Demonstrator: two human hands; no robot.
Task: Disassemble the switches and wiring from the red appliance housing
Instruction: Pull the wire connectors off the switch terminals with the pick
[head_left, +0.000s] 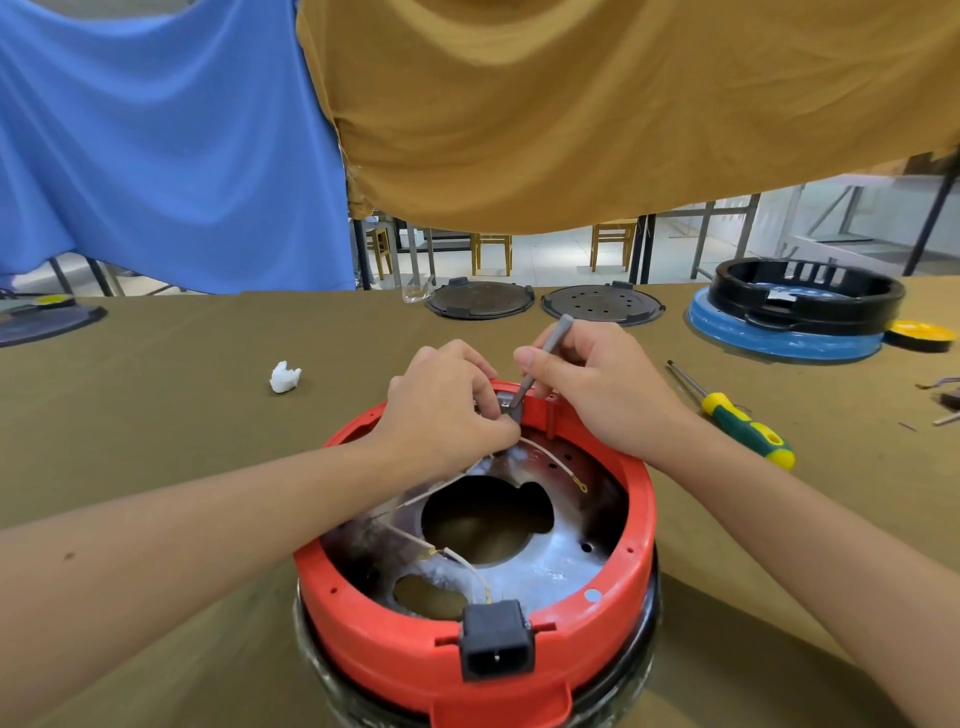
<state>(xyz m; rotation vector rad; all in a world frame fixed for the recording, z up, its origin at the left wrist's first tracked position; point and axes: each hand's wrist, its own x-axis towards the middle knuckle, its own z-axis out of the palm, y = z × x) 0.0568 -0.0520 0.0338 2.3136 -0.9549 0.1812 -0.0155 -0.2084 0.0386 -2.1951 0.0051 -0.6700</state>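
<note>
A: Where does the task stand?

B: Partway. The red housing (618, 608) sits at the tabletop's near edge. The left hand (441, 410) pinches a switch part at the far rim; the right hand (597, 384) grips a grey tool (540, 364) against it.

A: What is left?

B: The wires (470, 564) and black power socket (497, 647) remain attached.

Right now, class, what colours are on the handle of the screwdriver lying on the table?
Yellow and green, seen in the head view: the screwdriver lies right of the red housing.
</note>
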